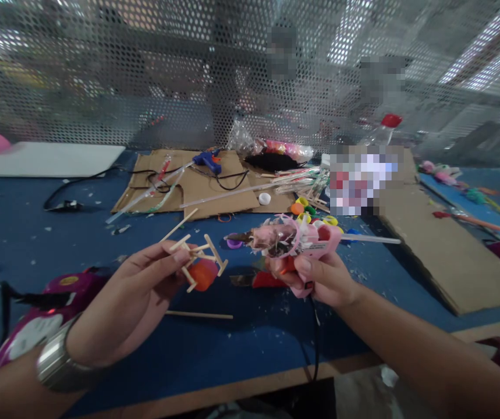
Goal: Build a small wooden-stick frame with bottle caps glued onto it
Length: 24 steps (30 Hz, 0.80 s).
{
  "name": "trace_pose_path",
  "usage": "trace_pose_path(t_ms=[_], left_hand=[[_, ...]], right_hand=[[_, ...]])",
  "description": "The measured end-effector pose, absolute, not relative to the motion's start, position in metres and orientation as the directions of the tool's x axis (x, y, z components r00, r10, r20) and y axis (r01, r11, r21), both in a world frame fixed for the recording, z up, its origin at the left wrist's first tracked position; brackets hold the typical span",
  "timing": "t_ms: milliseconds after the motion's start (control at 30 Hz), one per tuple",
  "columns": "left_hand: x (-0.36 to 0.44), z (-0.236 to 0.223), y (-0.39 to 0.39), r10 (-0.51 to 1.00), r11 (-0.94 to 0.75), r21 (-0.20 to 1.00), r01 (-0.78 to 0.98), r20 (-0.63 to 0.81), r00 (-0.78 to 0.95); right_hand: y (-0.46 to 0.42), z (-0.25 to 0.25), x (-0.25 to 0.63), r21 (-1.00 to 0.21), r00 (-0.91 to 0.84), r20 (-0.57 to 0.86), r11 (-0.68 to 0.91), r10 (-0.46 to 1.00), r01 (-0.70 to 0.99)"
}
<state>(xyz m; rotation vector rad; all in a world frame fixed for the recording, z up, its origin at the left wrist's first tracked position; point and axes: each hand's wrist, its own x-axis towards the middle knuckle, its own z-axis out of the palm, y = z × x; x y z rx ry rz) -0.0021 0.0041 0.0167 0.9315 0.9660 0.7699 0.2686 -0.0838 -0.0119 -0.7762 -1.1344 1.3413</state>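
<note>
My left hand (131,299) pinches a small frame of wooden sticks (195,256) that has an orange bottle cap (202,273) fixed to it. My right hand (319,276) grips a pink glue gun (295,238), smeared with dried glue. The gun's nozzle points left, toward the stick frame, a short way from it. A clear glue stick (369,238) juts out of the gun's back to the right. Its black cord (315,343) hangs down over the table's front edge. Both hands hover above the blue table (35,233).
A loose wooden stick (199,315) lies under my left hand. Cardboard sheets (197,186) at the back carry a blue glue gun (208,161), straws and cables. Coloured caps (304,209) and a plastic bottle (378,137) stand right of centre. A magenta object (40,320) lies at left.
</note>
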Motion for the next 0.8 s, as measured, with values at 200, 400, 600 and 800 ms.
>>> trace_pose_path(t_ms=[200, 400, 600, 800], left_hand=[[-0.0044, 0.0142, 0.0039, 0.863, 0.407, 0.906, -0.120, -0.338, 0.377], [-0.0060, 0.0125, 0.0032, 0.865, 0.396, 0.906, -0.149, -0.315, 0.390], [-0.0051, 0.0137, 0.0027, 0.861, 0.404, 0.899, -0.170, -0.311, 0.403], [-0.0046, 0.0155, -0.0019, 0.860, 0.406, 0.888, -0.217, -0.290, 0.421]], right_hand=[[-0.0823, -0.0137, 0.2691, -0.934, -0.115, 0.176, 0.129, 0.978, -0.333], [-0.0842, -0.0150, 0.2698, -0.940, -0.088, 0.167, 0.132, 0.982, -0.314], [-0.0867, -0.0098, 0.2687, -0.951, -0.084, 0.115, 0.085, 0.990, -0.296], [-0.0897, -0.0071, 0.2691, -0.971, -0.076, 0.052, 0.032, 0.996, -0.237]])
